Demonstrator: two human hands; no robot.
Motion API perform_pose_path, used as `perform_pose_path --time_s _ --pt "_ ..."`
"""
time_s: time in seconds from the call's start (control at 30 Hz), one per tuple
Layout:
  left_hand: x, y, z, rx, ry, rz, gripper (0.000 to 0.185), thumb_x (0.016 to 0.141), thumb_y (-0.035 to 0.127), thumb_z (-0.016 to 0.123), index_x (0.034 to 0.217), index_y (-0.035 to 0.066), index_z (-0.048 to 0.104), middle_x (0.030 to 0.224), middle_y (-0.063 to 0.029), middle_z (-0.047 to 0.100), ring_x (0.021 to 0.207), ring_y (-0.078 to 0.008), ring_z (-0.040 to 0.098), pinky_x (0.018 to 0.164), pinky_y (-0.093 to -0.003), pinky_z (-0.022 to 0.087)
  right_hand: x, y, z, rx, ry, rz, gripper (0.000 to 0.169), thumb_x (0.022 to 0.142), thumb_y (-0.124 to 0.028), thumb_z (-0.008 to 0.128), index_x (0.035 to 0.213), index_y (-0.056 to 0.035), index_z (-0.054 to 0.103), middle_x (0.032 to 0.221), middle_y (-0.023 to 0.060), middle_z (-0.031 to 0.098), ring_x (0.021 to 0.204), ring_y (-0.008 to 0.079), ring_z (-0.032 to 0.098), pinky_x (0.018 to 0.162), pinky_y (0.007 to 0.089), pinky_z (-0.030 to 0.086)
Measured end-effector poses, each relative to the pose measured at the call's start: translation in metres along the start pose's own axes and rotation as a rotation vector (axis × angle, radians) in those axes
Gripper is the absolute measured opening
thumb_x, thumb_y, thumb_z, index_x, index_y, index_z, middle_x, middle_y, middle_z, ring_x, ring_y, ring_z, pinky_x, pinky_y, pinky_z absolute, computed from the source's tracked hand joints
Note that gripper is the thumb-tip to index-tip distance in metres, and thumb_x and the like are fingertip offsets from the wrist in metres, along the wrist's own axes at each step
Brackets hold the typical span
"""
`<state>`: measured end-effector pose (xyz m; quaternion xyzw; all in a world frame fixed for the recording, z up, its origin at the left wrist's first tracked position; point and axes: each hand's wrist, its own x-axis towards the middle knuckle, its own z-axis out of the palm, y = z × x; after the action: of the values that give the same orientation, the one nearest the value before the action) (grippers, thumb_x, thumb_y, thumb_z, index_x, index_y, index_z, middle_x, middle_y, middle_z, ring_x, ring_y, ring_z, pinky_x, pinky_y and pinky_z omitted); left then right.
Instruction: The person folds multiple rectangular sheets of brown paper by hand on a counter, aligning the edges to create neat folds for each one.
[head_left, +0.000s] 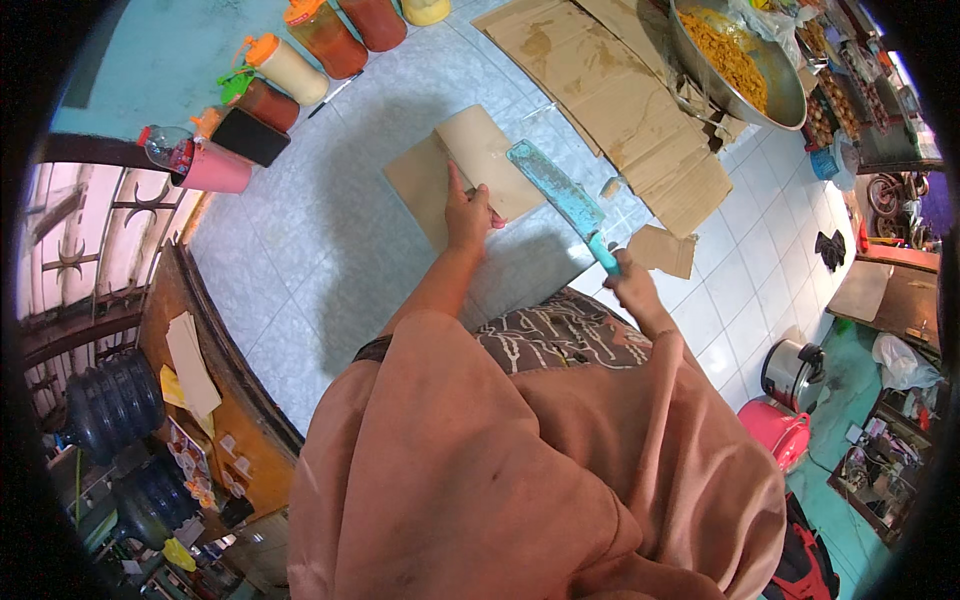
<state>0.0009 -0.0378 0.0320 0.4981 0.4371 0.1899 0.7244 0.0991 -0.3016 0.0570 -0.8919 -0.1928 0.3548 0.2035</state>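
A stack or sheet of brown wrapping paper lies on the tiled floor, with a part folded over into a curved flap. My left hand grips the paper along the fold, index finger stretched along the crease. In my right hand is the handle of a long knife with a turquoise, stained blade. The blade points up and left, its tip close by the right side of the folded flap. Whether the blade touches the paper, I cannot tell.
Flattened cardboard lies beyond the knife, with a smaller cardboard piece nearer. A metal basin holds orange-brown food. Sauce bottles, a pink cup and a dark phone-like slab line the left. A rice cooker stands right.
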Motion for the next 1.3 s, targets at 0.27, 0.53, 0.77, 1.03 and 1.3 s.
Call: perform_pose_path --time_s 0.27,0.53,0.77,1.03,1.3 --pt "0.004 -0.001 -0.009 -0.109 -0.058 -0.070 0.070 0.091 0.006 0.045 0.146 0.020 0.004 0.069 -0.0062 0.052 0.047 -0.0132 0.052 0.046 -0.0317 0.052 -0.064 0.067 -0.036 0.040 0.157 -0.042 0.034 0.064 -0.015 0.071 0.094 -0.0076 0.057 0.079 0.0160 0.062 0.076 0.0324 0.061 0.068 0.0398 0.046" --pt "0.002 -0.002 -0.004 -0.063 -0.095 -0.034 0.070 0.091 0.005 0.045 0.146 0.016 0.003 0.075 -0.0097 0.056 0.047 -0.0154 0.053 0.043 -0.0312 0.049 -0.061 0.024 -0.005 -0.188 0.191 -0.053 0.032 0.071 -0.021 0.063 0.100 -0.0110 0.055 0.087 0.0164 0.064 0.082 0.0369 0.061 0.072 0.0448 0.046" --pt "0.001 0.011 0.005 1.198 0.169 0.496 0.071 0.085 0.013 0.052 0.143 0.006 0.012 0.110 -0.0194 0.050 0.101 -0.0314 0.050 0.090 -0.0537 0.036 -0.036 -0.002 0.012 -0.196 0.114 0.043 0.035 0.072 -0.022 0.058 0.106 -0.0143 0.054 0.090 0.0176 0.063 0.085 0.0367 0.061 0.074 0.0451 0.046" --pt "0.007 -0.029 -0.020 1.452 -0.060 0.782 0.067 0.087 0.037 0.049 0.139 -0.001 0.028 0.147 -0.0177 0.021 0.135 -0.0333 0.019 0.109 -0.0521 0.011 -0.033 -0.030 0.012 -0.326 0.058 0.026 0.035 0.074 -0.024 0.056 0.107 -0.0130 0.055 0.089 0.0186 0.064 0.085 0.0384 0.060 0.075 0.0464 0.045" --pt "-0.001 -0.016 -0.016 1.448 -0.074 0.735 0.072 0.090 0.040 0.043 0.139 -0.007 0.020 0.147 -0.0253 0.015 0.137 -0.0375 0.013 0.109 -0.0537 0.008 0.002 -0.045 0.002 -0.276 0.191 -0.018 0.043 0.078 -0.032 0.060 0.118 -0.0185 0.055 0.093 0.0164 0.065 0.088 0.0334 0.062 0.074 0.0430 0.048"
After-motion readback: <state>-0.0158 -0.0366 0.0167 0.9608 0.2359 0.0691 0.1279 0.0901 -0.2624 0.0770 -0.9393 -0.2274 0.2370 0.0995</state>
